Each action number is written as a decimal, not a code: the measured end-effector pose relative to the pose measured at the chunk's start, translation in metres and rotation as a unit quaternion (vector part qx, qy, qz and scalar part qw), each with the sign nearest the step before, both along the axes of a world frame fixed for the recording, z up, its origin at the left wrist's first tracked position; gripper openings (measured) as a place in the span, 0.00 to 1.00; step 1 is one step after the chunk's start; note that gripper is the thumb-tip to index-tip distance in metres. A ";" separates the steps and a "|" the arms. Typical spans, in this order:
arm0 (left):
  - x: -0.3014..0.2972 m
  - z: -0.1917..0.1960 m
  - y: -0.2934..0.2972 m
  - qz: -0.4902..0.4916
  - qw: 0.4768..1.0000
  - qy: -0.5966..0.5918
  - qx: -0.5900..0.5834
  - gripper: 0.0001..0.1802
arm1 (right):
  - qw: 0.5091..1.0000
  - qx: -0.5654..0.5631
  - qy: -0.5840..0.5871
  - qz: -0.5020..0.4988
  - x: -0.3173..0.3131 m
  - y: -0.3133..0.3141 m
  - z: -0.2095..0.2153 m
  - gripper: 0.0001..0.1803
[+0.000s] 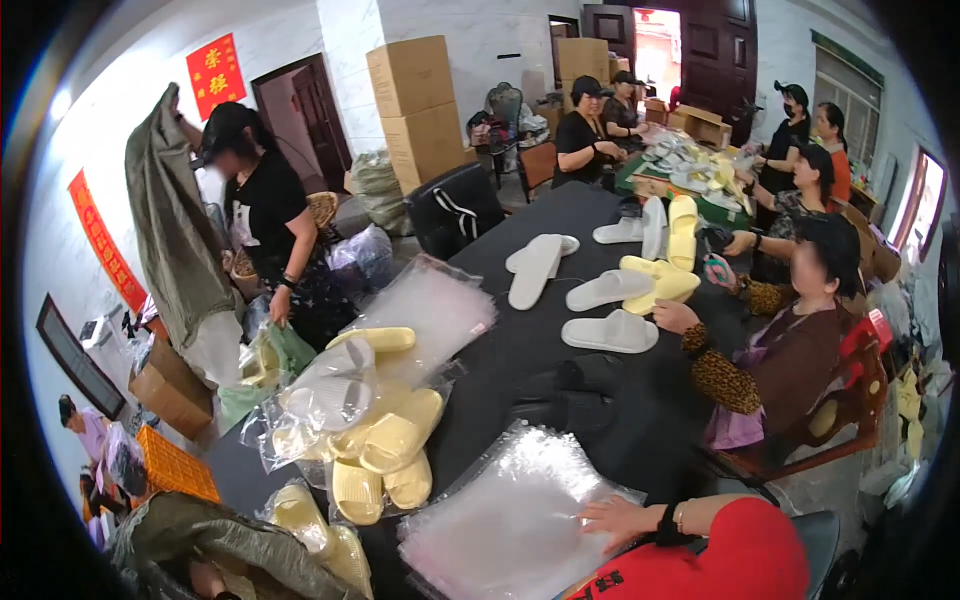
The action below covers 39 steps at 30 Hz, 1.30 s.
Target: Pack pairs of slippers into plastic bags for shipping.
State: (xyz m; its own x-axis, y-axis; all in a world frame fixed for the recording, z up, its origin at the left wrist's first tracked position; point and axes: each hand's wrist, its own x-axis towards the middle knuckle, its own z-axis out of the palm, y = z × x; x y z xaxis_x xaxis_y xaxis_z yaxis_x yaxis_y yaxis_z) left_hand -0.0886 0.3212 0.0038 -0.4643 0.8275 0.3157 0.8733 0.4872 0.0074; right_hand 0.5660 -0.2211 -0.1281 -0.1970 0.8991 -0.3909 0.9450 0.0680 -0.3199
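Note:
My right hand (612, 521) lies flat with spread fingers on the right edge of a stack of clear plastic bags (505, 525). At the lower left, my left hand (207, 579) shows only in part beside a grey-green woven sack (215, 535); its fingers are hidden. Between the sack and the bags, a pair of pale yellow slippers (322, 535) lies in clear wrapping. Just beyond, yellow slippers (403, 432) are heaped, with a bagged white pair (335, 395) on top. Black slippers (562, 395) lie past the stack on the dark table.
Across the dark table (480, 385), a seated person (800, 350) touches a yellow slipper (665, 283) near white slippers (610, 331). A standing person (262, 215) at left lifts a sack (175, 220). More clear bags (430, 310) lie by a black chair (455, 210). An orange crate (175, 465) stands left.

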 end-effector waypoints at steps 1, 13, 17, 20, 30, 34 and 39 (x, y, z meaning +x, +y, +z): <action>0.085 0.022 -0.023 -0.012 1.000 0.005 -0.025 0.23 | 1.000 -0.010 -0.013 -0.017 0.003 -0.008 0.004 0.40; 0.022 0.016 -0.022 -0.013 0.970 0.244 0.005 0.11 | 0.999 -0.015 -0.028 0.014 -0.012 0.019 0.014 0.42; 0.025 0.016 -0.001 -0.002 0.994 0.108 -0.031 0.13 | 0.999 -0.036 -0.034 0.007 -0.011 0.019 0.008 0.42; -0.025 0.001 0.008 -0.011 0.992 0.126 0.000 0.14 | 0.999 -0.039 -0.019 0.007 -0.012 0.020 0.006 0.42; 0.082 0.088 -0.090 0.005 0.998 0.048 -0.044 0.14 | 1.000 0.006 -0.002 0.016 -0.004 0.015 -0.009 0.41; 0.076 0.108 -0.131 -0.179 0.972 0.090 0.123 0.16 | 0.999 0.025 0.008 0.032 -0.001 0.011 -0.005 0.41; 0.142 0.201 -0.192 -0.226 0.954 0.130 0.147 0.14 | 0.999 0.021 0.009 0.031 0.002 0.011 0.000 0.40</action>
